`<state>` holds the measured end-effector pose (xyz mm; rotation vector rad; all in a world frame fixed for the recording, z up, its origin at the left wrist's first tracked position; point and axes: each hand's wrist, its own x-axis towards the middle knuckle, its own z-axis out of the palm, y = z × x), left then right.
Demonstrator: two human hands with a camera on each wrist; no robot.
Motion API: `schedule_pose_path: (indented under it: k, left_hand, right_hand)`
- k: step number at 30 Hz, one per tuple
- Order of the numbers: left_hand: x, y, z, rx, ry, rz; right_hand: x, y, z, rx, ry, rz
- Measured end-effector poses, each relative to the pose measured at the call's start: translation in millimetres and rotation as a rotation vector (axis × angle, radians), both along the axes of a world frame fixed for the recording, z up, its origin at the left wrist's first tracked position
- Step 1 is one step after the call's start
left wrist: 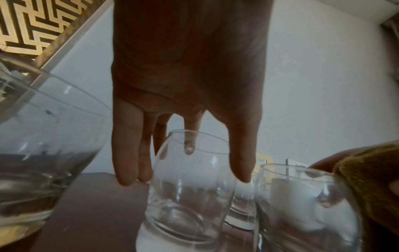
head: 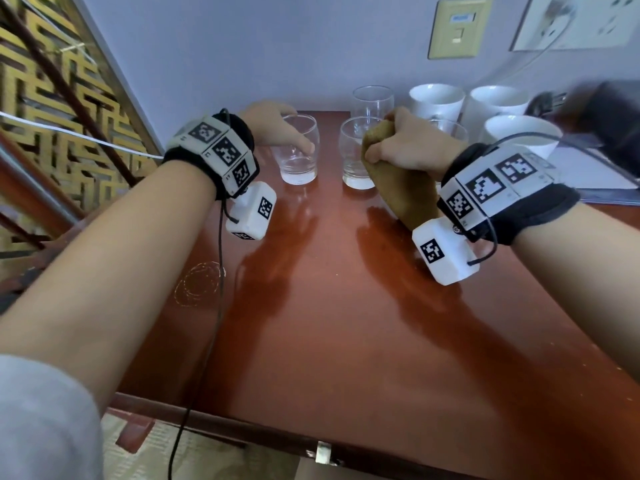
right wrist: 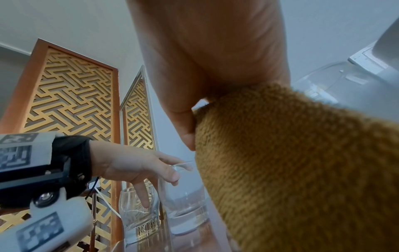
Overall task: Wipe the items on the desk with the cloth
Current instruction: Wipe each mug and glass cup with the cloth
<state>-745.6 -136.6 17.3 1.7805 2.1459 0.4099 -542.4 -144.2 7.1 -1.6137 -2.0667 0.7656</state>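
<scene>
Two hands over glossy red-brown desk [head: 311, 306] by lilac wall [head: 242, 46]: left grip [head: 277, 128] slack, right grip [head: 408, 143] clutching cloth [head: 405, 188].

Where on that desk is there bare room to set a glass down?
The wide near half of the desk, between the forearms and the front edge, is bare. The back is crowded: glasses by the left hand, mugs behind the right hand gripping the cloth.

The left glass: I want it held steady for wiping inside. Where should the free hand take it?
Take the left glass round its belly, coming from its left side with the left hand. It stands upright, its mouth stays free for the cloth, and another glass crowds its right.
</scene>
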Motion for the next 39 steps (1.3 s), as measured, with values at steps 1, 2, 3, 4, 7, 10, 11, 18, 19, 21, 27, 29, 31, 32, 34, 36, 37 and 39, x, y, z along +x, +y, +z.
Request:
schedule_pose_path:
  k: [1,2,3,4,7,10,11,18,19,21,27,29,31,32,34,36,37,39]
  left_hand:
    - [-1,-2,0,-0.006,-0.029,0.009]
    - [-1,-4,0,-0.008,-0.056,0.014]
    - [0,-6,0,-0.009,-0.068,0.015]
    - [0,-7,0,-0.010,-0.066,0.009]
    - [-2,-8,3,0.012,-0.058,-0.014]
    - [-13,-11,16,0.185,-0.037,0.036]
    - [-20,-15,21,0.253,-0.019,0.046]
    - [-64,-34,7,0.011,0.173,0.106]
    - [-66,-35,0,-0.024,0.181,0.107]
    - [-70,-34,-9,-0.021,0.216,0.140]
    - [-75,-38,1,0.043,0.228,0.283]
    - [-80,-43,5,0.112,0.148,0.315]
    - [-82,-49,11,0.234,-0.050,0.348]
    - [-81,-51,16,0.295,-0.179,0.349]
    - [-73,-58,29,0.405,-0.412,0.322]
    - [-56,-63,43,0.491,-0.583,0.254]
    - [-44,-66,49,0.525,-0.654,0.210]
    - [-19,-68,57,0.577,-0.750,0.142]
  right_hand:
    - [0,0,0,0.001,0.002,-0.001]
    - [0,1,0,0.001,0.006,-0.003]
    - [0,1,0,0.002,0.010,-0.004]
    - [-1,1,0,0.001,0.014,-0.006]
    - [-1,1,-1,0.006,0.023,-0.016]
    - [0,1,-2,0.031,0.039,-0.028]
    - [0,0,-2,0.037,0.041,-0.028]
    - [-1,0,-2,0.026,0.051,-0.037]
    - [-1,0,-2,0.022,0.055,-0.038]
    - [-2,0,-3,0.011,0.062,-0.040]
    - [1,-2,-2,-0.007,0.097,-0.040]
    - [3,-3,-1,-0.007,0.110,-0.028]
    - [7,-4,-1,0.010,0.124,-0.017]
    - [9,-5,0,0.027,0.131,-0.015]
    - [14,-5,6,0.065,0.154,-0.014]
    - [21,-7,15,0.081,0.218,-0.008]
    - [25,-8,20,0.080,0.266,-0.012]
    - [35,-9,28,0.088,0.388,-0.027]
